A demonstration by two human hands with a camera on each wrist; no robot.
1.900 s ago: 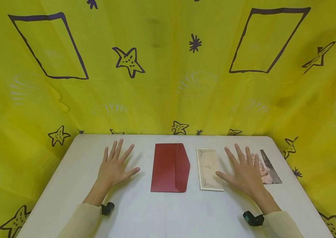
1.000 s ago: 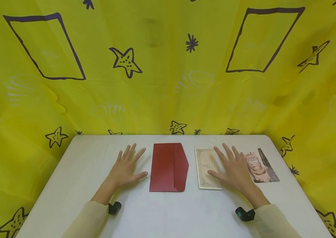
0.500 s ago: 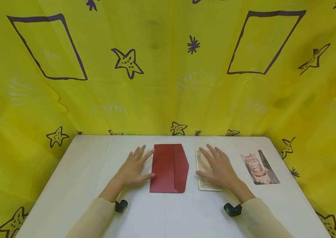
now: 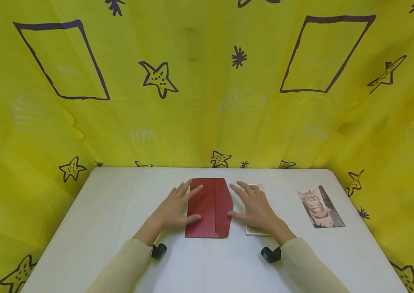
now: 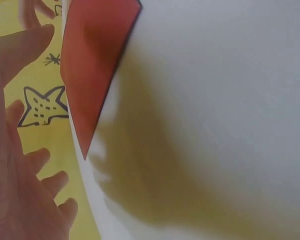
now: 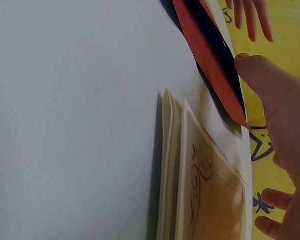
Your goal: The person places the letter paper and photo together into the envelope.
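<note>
A red envelope (image 4: pixel 207 209) lies flat near the middle of the white table, its flap on the right side. My left hand (image 4: pixel 174 211) hovers over the envelope's left edge, fingers spread, and its shadow falls on the table in the left wrist view. Spread as well, my right hand (image 4: pixel 256 207) reaches from above a cream folded card (image 4: pixel 256 232) to the flap's tip. That hand hides most of the card in the head view. From the right wrist, the card (image 6: pixel 217 210) shows a scroll-patterned front and stands slightly ajar. The envelope's mouth (image 6: pixel 215 60) gapes a little there.
A photo of a ginger cat (image 4: pixel 318 207) lies at the right of the white table (image 4: pixel 111 211). Yellow curtain (image 4: pixel 199 122) with dark star drawings hangs around the back and sides. A small black wrist camera (image 4: pixel 159 251) sits on each wrist.
Both hands have moved inward. The left came rightward over the envelope's edge; the right went leftward from near the cat photo, across the card, to the flap. The flat items stayed put.
</note>
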